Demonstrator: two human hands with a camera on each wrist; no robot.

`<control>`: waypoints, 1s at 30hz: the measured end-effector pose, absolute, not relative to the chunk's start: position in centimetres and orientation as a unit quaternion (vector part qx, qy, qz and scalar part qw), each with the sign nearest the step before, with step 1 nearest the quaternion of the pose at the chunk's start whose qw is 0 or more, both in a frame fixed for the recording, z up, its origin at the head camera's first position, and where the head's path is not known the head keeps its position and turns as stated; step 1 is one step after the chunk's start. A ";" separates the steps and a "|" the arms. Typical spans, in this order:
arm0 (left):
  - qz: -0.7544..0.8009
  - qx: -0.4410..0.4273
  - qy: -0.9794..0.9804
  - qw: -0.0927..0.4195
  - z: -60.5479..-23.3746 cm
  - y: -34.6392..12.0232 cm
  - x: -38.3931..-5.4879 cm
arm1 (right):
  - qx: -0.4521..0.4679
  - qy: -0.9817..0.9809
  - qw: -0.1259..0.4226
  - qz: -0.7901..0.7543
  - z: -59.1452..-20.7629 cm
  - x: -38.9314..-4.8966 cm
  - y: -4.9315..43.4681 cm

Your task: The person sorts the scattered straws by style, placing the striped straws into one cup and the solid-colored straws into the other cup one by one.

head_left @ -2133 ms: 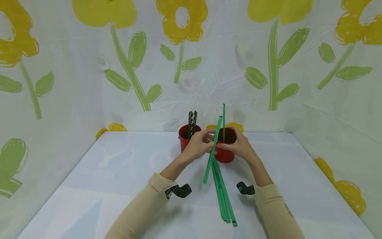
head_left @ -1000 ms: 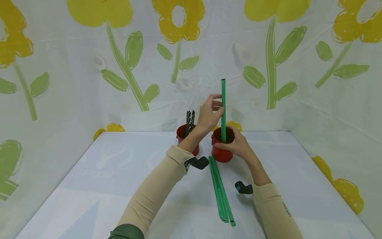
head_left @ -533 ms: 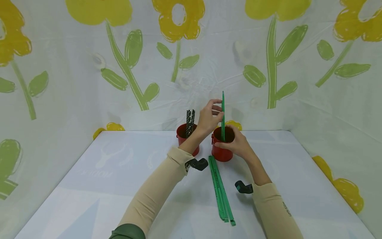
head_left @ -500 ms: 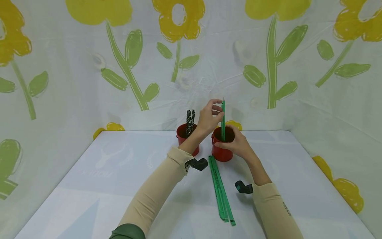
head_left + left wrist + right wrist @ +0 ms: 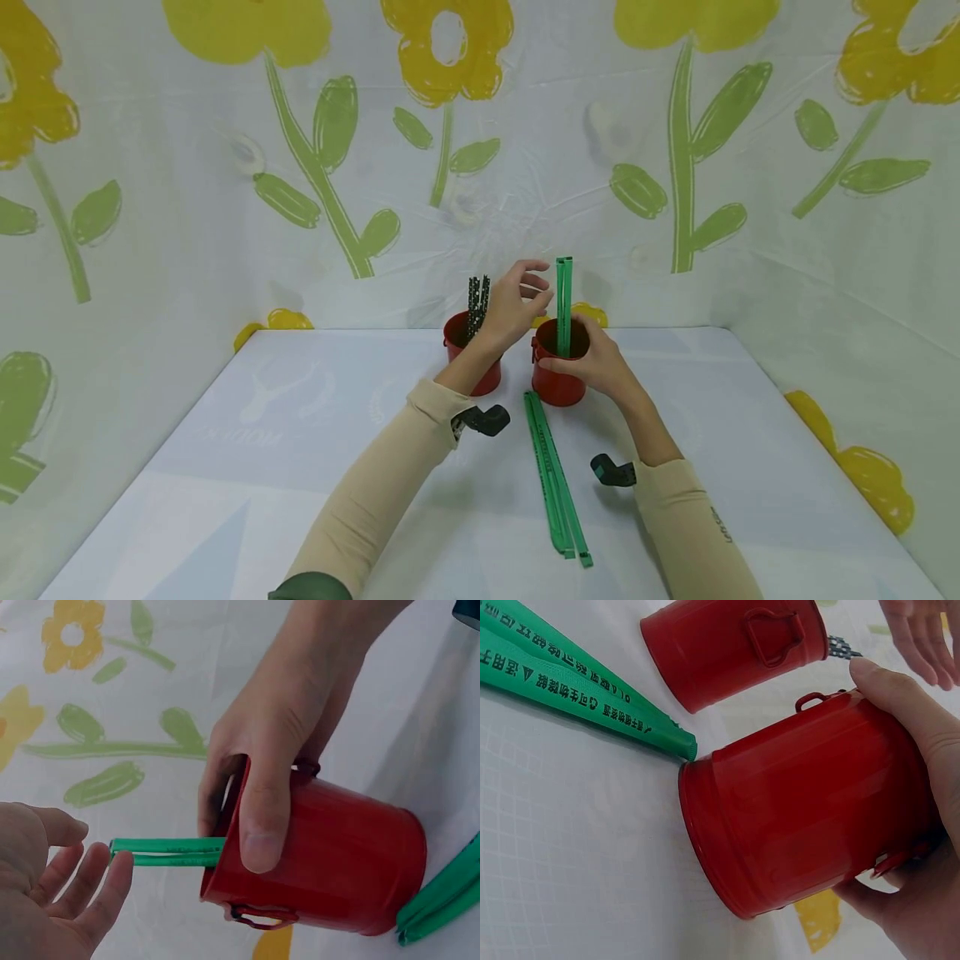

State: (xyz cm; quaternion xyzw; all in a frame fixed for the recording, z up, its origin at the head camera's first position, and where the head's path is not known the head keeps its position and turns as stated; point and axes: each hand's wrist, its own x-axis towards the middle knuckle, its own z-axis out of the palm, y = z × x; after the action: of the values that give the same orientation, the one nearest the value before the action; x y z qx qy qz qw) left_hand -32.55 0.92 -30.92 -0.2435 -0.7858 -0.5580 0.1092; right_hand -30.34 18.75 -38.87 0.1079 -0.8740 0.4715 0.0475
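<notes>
My right hand [image 5: 602, 364] grips the rim of a red bucket [image 5: 558, 388], thumb on the near outer wall, other fingers at the far side. Two straws in green wrappers [image 5: 564, 304] stand upright and side by side in that bucket. My left hand [image 5: 516, 304] hovers just left of their tops, fingers loosely bent and holding nothing. In the left wrist view its fingertips [image 5: 120, 862] are close to the wrapped ends. Several more green-wrapped straws [image 5: 555, 483] lie on the table in front of the bucket; printed characters show on them in the right wrist view.
A second red bucket [image 5: 487, 379] stands to the left, partly behind my left forearm, holding several black straws with white dots [image 5: 477, 304]. Behind the white table [image 5: 300, 433] hangs a flower-printed cloth [image 5: 547, 125]. Dark wrist cameras [image 5: 486, 420] jut from both sleeves.
My left hand brought a green-wrapped straw over the right bucket, lowered it in beside the one there, let go and drew back leftward. The right hand moved little and kept holding the rim.
</notes>
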 end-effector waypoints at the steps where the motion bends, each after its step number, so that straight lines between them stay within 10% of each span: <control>1: -0.556 -0.245 -0.787 0.110 -31.0 0.8 -32.5 | 0.108 -0.874 0.047 0.472 -38.9 -30.3 18.7; 30: -0.520 -0.304 -0.793 0.089 -37.5 -2.3 -27.5 | 0.134 -0.870 0.059 0.471 -39.0 -30.3 18.9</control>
State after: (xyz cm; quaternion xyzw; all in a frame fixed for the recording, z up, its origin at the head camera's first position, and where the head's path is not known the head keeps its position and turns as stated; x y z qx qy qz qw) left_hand -27.51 -2.26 -37.50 -0.3044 -0.7932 -0.5198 0.0894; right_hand -30.26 18.88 -39.03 0.1343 -0.8701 0.4706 0.0592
